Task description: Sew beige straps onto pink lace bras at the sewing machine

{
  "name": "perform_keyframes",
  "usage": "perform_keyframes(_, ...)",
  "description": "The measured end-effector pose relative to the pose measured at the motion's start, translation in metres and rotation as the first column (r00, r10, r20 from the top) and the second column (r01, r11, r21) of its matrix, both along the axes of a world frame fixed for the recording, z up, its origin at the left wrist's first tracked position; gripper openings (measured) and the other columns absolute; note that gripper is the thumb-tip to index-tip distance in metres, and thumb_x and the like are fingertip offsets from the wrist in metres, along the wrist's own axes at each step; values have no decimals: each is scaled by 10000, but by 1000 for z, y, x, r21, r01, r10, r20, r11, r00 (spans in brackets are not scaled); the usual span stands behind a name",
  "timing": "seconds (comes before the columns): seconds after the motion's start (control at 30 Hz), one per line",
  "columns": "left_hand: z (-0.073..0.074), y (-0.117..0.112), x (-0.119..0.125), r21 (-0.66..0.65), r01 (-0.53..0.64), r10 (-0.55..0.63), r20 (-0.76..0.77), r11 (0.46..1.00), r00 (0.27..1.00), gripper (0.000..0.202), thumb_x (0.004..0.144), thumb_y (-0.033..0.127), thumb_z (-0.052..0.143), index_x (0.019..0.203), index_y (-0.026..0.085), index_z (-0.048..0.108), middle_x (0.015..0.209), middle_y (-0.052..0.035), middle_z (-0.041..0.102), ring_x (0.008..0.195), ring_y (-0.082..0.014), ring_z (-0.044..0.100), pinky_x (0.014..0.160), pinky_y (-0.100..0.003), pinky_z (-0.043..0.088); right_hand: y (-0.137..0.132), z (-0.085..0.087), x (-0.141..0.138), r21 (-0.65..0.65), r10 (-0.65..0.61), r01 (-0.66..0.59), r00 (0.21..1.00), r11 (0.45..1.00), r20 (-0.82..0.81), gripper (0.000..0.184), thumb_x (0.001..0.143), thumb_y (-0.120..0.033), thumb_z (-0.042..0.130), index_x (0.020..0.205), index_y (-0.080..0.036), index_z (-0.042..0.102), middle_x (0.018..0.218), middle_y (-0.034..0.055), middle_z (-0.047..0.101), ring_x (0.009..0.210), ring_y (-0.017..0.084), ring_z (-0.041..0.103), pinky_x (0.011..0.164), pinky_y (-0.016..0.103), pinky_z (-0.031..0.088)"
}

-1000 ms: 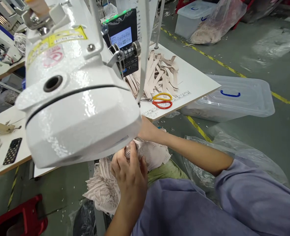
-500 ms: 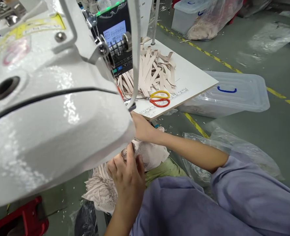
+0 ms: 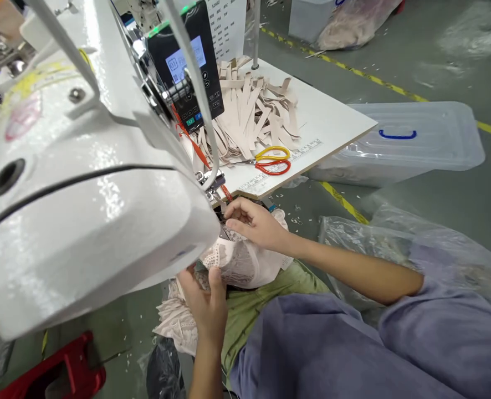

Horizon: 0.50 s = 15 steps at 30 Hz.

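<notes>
A beige lace bra (image 3: 245, 263) lies across my lap, partly under the head of a white sewing machine (image 3: 116, 233). My left hand (image 3: 206, 302) is at its near lace edge, thumb in sight and fingertips partly hidden by fabric and machine head. Beside the needle area, my right hand (image 3: 257, 221) has bent fingers and a thumb close to them above the bra's upper edge. Whatever lies between those fingertips is too small to make out. Below my left hand hangs a bundle of beige lace pieces (image 3: 177, 327).
Yellow-and-red-handled scissors (image 3: 272, 160) and a heap of beige straps (image 3: 254, 111) rest on the white table (image 3: 328, 119). A control panel (image 3: 187, 72) stands behind. On the floor are a lidded clear box (image 3: 420, 138), plastic bags (image 3: 357, 249) and a red stool (image 3: 75, 366).
My right hand has come out from behind the machine head and its fingers now show. My left hand has moved slightly down, uncovering more lace. The view has shifted a little.
</notes>
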<state>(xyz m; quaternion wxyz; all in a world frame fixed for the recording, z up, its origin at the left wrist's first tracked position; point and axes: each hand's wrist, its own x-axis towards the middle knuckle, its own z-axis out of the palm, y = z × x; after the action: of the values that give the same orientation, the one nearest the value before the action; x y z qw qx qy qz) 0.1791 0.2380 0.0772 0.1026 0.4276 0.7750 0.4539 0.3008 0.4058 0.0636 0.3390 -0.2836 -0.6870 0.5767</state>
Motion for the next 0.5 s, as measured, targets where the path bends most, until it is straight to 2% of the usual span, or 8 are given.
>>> perform_keyframes(0.07,-3,3,-4,-3,37,-35,270,999,962,549,956,491,511,1409,203,392,1373,-177,511,1253,-278,543,1006,-397,469,-7,-6,7,5,30,-30,999,1000,-10,273,909,-442,623,990,-186,576,891,30,610,756,144,573,684,276,476)
perform_keyframes(0.17,-6,7,-7,10,76,-73,435,997,897,534,922,552,549,1304,195,441,1236,-150,592,1141,-262,609,949,-383,502,-16,-12,14,55,57,-57,998,997,-14,314,890,-469,651,1020,-192,580,990,54,628,856,170,604,785,311,506)
perform_keyframes(0.3,-5,7,-5,-11,32,-24,465,999,885,499,877,541,622,1182,189,443,1089,-116,611,982,-230,654,839,-355,531,-23,-13,16,115,65,-65,998,991,-1,338,881,-493,656,1026,-198,575,1014,61,627,935,192,607,850,330,501)
perform_keyframes(0.5,1,1,-2,-106,12,21,305,994,952,521,872,508,633,1212,182,411,1119,-125,573,967,-227,636,812,-354,521,-26,-8,14,134,57,-57,998,989,2,353,876,-514,653,1004,-199,562,992,54,619,911,190,597,832,328,478)
